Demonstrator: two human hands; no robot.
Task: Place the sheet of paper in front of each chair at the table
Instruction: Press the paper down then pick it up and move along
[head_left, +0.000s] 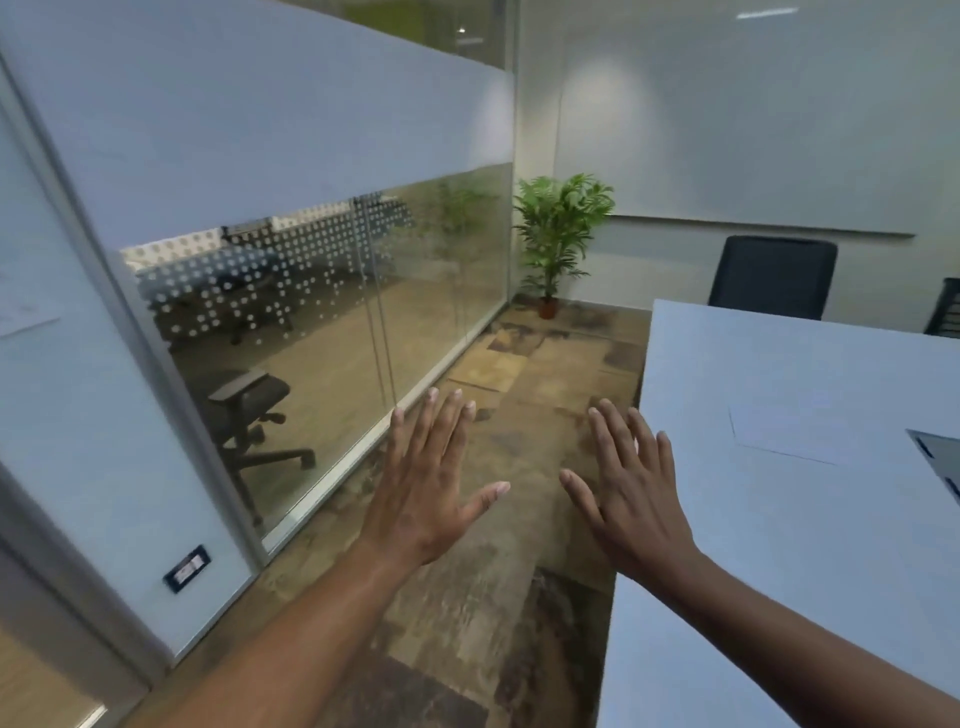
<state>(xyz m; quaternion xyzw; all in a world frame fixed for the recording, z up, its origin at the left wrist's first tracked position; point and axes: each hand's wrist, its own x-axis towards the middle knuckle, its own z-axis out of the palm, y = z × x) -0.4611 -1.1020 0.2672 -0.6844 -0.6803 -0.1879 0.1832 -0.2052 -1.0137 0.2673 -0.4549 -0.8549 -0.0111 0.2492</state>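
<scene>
My left hand (434, 480) and my right hand (631, 491) are stretched out flat in front of me over the floor, fingers straight and spread, holding nothing. My right hand hovers beside the left edge of the white table (779, 519). One white sheet of paper (784, 435) lies flat on the table, to the right of my right hand. A dark office chair (771, 277) stands at the table's far end, and the edge of a second chair (945, 309) shows at the far right.
A glass partition (332, 322) runs along the left, with another office chair (249, 415) behind it. A potted plant (558, 234) stands in the far corner. A grey inset panel (937, 457) sits in the tabletop at right. Patterned carpet (467, 597) lies between glass and table.
</scene>
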